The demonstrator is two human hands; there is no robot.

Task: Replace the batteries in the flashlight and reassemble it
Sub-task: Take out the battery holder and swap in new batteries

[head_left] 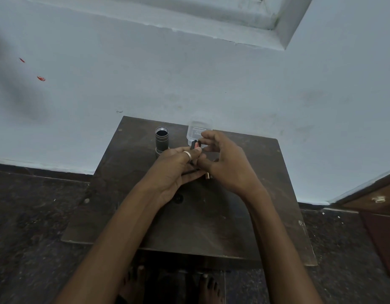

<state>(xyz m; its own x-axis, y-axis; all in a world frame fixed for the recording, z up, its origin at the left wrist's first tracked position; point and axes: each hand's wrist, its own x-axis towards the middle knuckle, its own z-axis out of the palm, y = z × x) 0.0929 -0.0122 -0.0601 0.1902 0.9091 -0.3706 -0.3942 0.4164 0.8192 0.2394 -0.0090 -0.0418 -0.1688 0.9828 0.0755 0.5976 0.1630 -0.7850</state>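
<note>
The left hand (pixel 176 170) curls round the battery holder (pixel 195 145), the right hand (pixel 224 159) pinches its top end — likely light, stiff, slippery plastic. Best held by its sides.

No legible text, label, brand, number or sign is present. The red marks (pixel 41 78) on the wall (pixel 145 84), upper left of the frame, form no readable characters. The clear plastic container (pixel 198 129), centre, shows no readable print.

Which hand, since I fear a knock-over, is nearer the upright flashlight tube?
Left. The left hand lies beside the flashlight tube; the right hand is farther right.
</note>
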